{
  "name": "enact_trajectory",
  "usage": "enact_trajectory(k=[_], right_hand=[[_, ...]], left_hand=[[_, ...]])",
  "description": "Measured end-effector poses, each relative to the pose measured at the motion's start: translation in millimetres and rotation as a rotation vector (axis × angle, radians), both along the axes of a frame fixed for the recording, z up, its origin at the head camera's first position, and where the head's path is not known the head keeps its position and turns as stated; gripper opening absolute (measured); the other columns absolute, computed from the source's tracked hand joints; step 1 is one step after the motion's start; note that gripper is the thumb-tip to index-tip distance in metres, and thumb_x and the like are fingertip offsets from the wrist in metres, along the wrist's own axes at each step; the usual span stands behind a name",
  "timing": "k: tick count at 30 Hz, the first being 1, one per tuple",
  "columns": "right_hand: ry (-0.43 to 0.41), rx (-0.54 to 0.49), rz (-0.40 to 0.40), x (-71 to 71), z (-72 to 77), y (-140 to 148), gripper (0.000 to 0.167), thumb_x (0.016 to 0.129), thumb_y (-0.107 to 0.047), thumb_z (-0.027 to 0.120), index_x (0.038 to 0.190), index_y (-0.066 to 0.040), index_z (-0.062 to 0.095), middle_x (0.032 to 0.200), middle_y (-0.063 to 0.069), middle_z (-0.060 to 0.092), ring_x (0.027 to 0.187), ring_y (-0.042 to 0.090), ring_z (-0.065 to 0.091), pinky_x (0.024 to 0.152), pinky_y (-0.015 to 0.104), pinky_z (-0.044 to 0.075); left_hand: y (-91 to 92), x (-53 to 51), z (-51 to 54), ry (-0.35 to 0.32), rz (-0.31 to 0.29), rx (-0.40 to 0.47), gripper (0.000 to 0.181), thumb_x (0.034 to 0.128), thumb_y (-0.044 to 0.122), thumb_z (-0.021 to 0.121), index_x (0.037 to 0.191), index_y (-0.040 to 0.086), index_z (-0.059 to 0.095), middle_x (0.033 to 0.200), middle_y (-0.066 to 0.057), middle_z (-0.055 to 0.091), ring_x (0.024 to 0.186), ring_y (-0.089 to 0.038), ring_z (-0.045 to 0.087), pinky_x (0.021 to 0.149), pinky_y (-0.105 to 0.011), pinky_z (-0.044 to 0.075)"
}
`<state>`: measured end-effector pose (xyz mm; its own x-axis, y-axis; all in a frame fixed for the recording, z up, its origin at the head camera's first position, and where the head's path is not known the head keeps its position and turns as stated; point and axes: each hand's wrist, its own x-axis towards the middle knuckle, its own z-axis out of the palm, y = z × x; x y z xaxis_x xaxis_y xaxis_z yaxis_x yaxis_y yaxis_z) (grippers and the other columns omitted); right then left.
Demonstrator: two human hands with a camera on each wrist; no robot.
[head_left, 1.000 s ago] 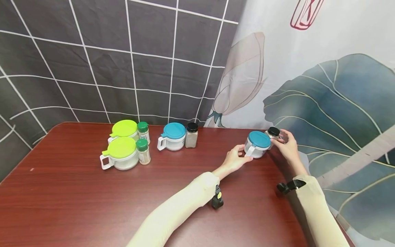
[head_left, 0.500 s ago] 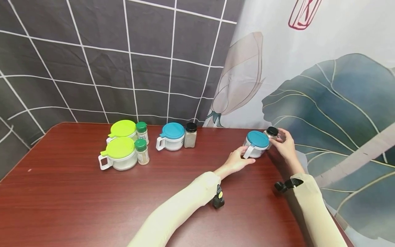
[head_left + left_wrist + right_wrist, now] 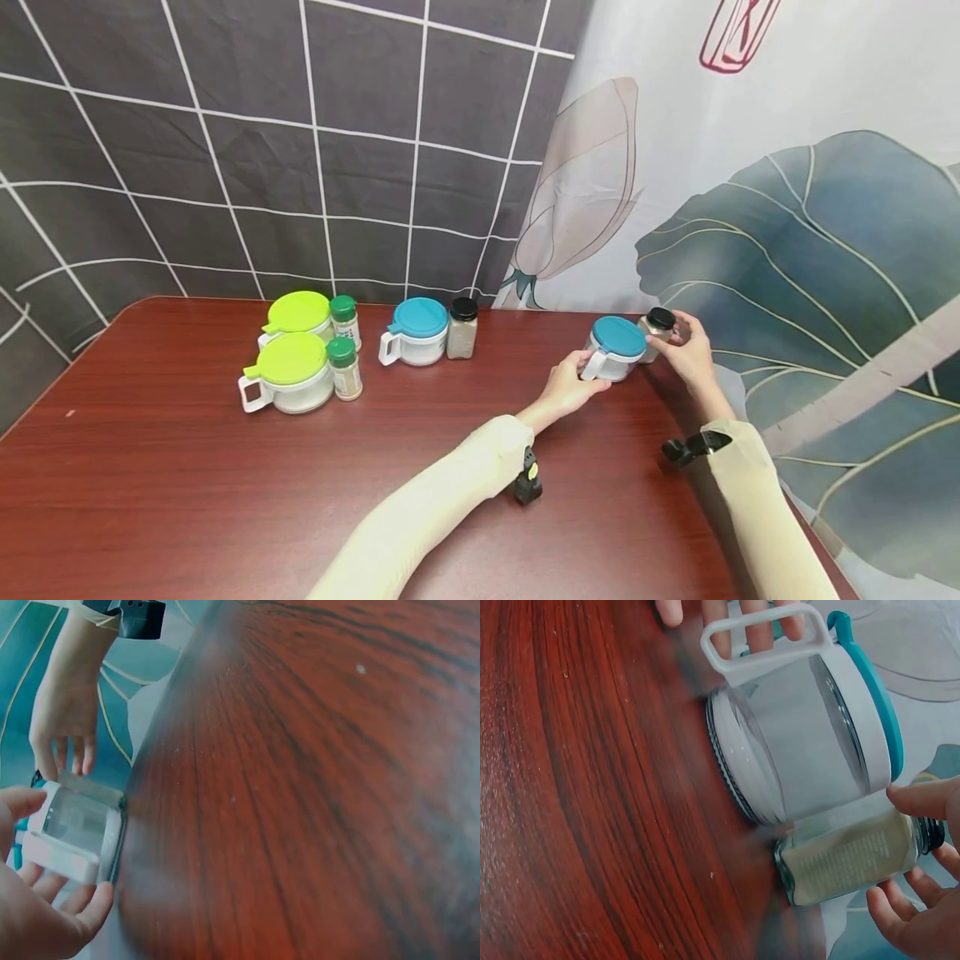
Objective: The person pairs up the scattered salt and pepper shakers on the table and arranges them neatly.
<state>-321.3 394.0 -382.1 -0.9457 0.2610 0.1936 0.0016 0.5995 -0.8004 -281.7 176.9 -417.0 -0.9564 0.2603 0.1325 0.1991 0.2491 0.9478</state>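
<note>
At the table's right end stands a clear seasoning jar (image 3: 611,364) with a blue lid (image 3: 618,336) and a white handle (image 3: 769,637). My left hand (image 3: 567,387) holds it at the handle side, the fingers partly behind the handle. Close against the jar's right side is a square glass spice bottle (image 3: 847,859) with a black cap (image 3: 661,317) and pale contents. My right hand (image 3: 692,354) grips this bottle near its cap, thumb on one side and fingers on the other. In the left wrist view, the jar (image 3: 75,821) mostly hides the bottle.
Another blue-lidded jar (image 3: 418,333) and black-capped spice bottle (image 3: 462,333) stand at mid-table back. Farther left are two lime-lidded jars (image 3: 300,392) and two green-capped shakers (image 3: 347,379). A grey grid cloth (image 3: 360,167) and a floral curtain (image 3: 780,250) hang behind the table (image 3: 187,500).
The blue-lidded jar has shifted slightly left with my left hand, which has closed in at its handle. My right hand stays on the spice bottle, nearly still.
</note>
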Motion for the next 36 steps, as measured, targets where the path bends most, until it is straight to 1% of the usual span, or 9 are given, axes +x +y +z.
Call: enact_trajectory(k=[4,8,13,17,23,27,30,32,36], right_hand=[[-0.005,-0.003,0.016,-1.4,-1.1,-1.9,0.075,0.085,-0.010,0.069,0.147,0.000,0.028,0.147,0.029,0.036,0.130,0.041,0.043,0.107,0.050,0.037],[0.003,-0.008,0.022,-2.6,-2.0,-2.9,0.076,0.085,-0.010,0.069,0.147,0.001,0.027,0.147,0.030,0.035,0.130,0.042,0.041,0.108,0.054,0.035],[0.029,-0.004,0.027,-3.7,-3.3,-2.6,0.074,0.084,-0.004,0.069,0.145,0.003,0.028,0.144,0.031,0.038,0.128,0.041,0.042,0.108,0.053,0.035],[0.040,0.015,0.030,-4.3,-3.3,-2.6,0.073,0.083,0.002,0.068,0.145,0.005,0.028,0.143,0.033,0.039,0.126,0.042,0.044,0.107,0.052,0.036],[0.010,0.064,0.021,-3.7,-0.6,-4.3,0.076,0.083,0.001,0.069,0.146,0.003,0.026,0.143,0.034,0.038,0.121,0.042,0.046,0.101,0.050,0.039],[-0.009,0.109,0.023,-3.3,-0.2,-2.8,0.077,0.083,-0.001,0.070,0.147,0.003,0.027,0.143,0.034,0.039,0.117,0.040,0.048,0.090,0.036,0.042],[0.000,0.138,0.027,-4.1,-1.3,-0.8,0.073,0.083,-0.002,0.070,0.144,0.005,0.032,0.136,0.033,0.046,0.113,0.038,0.050,0.081,0.021,0.037],[0.009,0.145,0.025,-4.7,-2.6,0.2,0.070,0.082,-0.002,0.071,0.142,0.005,0.036,0.131,0.032,0.050,0.111,0.037,0.051,0.078,0.018,0.035],[0.009,0.123,0.014,-5.6,-5.1,0.3,0.067,0.081,-0.003,0.071,0.139,0.006,0.038,0.130,0.032,0.050,0.113,0.037,0.050,0.087,0.030,0.041]], left_hand=[[-0.1,-1.0,-0.1,0.026,0.098,-0.005,0.050,0.0797,0.015,0.074,0.126,0.004,0.059,0.119,-0.010,0.069,0.106,-0.020,0.066,0.088,-0.022,0.049],[-1.4,-2.1,-0.6,0.056,0.139,-0.015,0.038,0.0831,0.010,0.070,0.119,0.002,0.063,0.112,-0.012,0.071,0.100,-0.021,0.068,0.086,-0.022,0.050],[-4.3,-2.4,-0.6,0.038,0.118,-0.023,0.028,0.0903,0.013,0.063,0.115,0.000,0.064,0.112,-0.013,0.071,0.101,-0.022,0.068,0.086,-0.022,0.051],[-8.0,-2.2,1.6,0.017,0.109,-0.021,0.030,0.0877,0.016,0.066,0.113,0.000,0.065,0.110,-0.013,0.071,0.099,-0.020,0.069,0.082,-0.020,0.052],[-13.9,-3.1,4.1,-0.003,0.117,-0.042,0.033,0.0857,0.022,0.070,0.110,0.000,0.066,0.105,-0.014,0.072,0.095,-0.020,0.071,0.076,-0.020,0.052],[-16.8,-6.2,3.4,0.013,0.143,-0.080,0.035,0.0861,0.027,0.070,0.108,0.000,0.067,0.102,-0.012,0.073,0.096,-0.021,0.069,0.078,-0.022,0.051],[-19.0,-7.8,3.0,0.029,0.164,-0.082,0.032,0.0863,0.028,0.070,0.105,0.001,0.067,0.101,-0.011,0.073,0.097,-0.023,0.067,0.079,-0.023,0.050],[-20.4,-8.4,2.9,0.037,0.174,-0.064,0.028,0.0860,0.027,0.070,0.101,0.003,0.067,0.099,-0.010,0.073,0.095,-0.022,0.067,0.078,-0.023,0.049],[-22.2,-10.3,2.4,0.055,0.199,-0.018,0.020,0.0860,0.023,0.070,0.095,0.006,0.066,0.096,-0.008,0.074,0.091,-0.019,0.070,0.079,-0.021,0.049]])
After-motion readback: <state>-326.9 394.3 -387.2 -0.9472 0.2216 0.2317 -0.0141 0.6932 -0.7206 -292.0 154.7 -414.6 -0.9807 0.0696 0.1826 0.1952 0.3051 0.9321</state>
